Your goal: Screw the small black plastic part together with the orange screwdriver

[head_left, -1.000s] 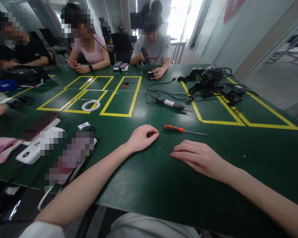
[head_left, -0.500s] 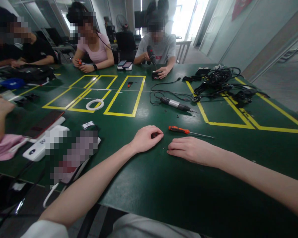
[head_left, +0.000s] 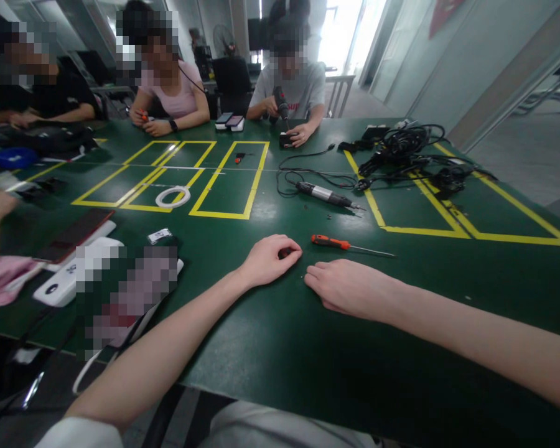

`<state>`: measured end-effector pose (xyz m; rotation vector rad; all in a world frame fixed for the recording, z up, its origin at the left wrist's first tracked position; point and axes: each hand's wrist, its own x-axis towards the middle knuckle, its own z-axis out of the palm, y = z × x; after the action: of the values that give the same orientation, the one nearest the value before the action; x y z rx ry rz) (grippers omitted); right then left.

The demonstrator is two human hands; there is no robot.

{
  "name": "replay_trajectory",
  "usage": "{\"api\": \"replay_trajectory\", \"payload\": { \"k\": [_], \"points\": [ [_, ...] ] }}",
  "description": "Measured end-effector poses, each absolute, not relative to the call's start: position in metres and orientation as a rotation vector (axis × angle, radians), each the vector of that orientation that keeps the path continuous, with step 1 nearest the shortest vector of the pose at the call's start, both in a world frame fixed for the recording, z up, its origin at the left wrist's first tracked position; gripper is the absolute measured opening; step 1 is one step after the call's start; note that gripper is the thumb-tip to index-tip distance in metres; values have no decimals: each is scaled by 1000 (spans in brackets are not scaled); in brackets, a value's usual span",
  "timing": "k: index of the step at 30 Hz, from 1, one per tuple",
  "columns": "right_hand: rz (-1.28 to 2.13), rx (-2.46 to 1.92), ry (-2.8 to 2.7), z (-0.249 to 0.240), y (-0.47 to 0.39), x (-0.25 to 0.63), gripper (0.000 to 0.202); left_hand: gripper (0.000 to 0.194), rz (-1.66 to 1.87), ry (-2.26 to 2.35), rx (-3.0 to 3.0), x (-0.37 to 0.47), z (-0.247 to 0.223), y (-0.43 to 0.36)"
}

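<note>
My left hand (head_left: pixel 270 258) rests on the green table (head_left: pixel 270 336) with its fingers curled round a small dark object (head_left: pixel 285 252). Most of that object is hidden by the fingers, so its kind does not show. Close by on the right, my right hand (head_left: pixel 338 285) lies palm down, fingers bent and drawn together against the tabletop. Whatever is under those fingertips is hidden. Just beyond the right hand lies a screwdriver (head_left: pixel 330 242) with an orange and black handle, its shaft pointing right; neither hand touches it.
An electric screwdriver (head_left: pixel 326 194) with a cord lies farther back. Tangled black cables (head_left: pixel 401 149) are at the back right. A white ring (head_left: pixel 172 197), a power strip (head_left: pixel 63 280) and a phone (head_left: pixel 142 292) lie left. Across the table, a person holds a drill (head_left: pixel 280 102).
My right hand has shifted slightly nearer to me and its fingers have curled in more. My left hand keeps its grip. The whole view has moved a little.
</note>
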<state>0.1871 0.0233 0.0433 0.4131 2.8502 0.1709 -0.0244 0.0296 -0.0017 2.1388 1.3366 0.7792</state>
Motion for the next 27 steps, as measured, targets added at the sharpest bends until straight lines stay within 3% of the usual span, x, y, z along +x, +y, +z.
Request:
{"api": "replay_trajectory", "payload": {
  "k": [3, 8, 15, 22, 27],
  "points": [
    [72, 565, 2706, 53, 18, 178, 16, 16, 787, 1334, 2139, -25, -1, 29],
    [-93, 696, 2651, 59, 17, 182, 12, 16, 789, 1328, 2136, -25, -1, 28],
    [-554, 796, 2865, 49, 21, 227, 23, 17, 775, 1332, 2131, -24, 0, 28],
    [-1418, 1104, 3013, 35, 11, 269, 30, 17, 763, 1330, 2130, -25, 1, 29],
    [-2212, 1762, 2627, 33, 2, 300, 42, 16, 762, 1337, 2130, -24, 1, 28]
  ]
}}
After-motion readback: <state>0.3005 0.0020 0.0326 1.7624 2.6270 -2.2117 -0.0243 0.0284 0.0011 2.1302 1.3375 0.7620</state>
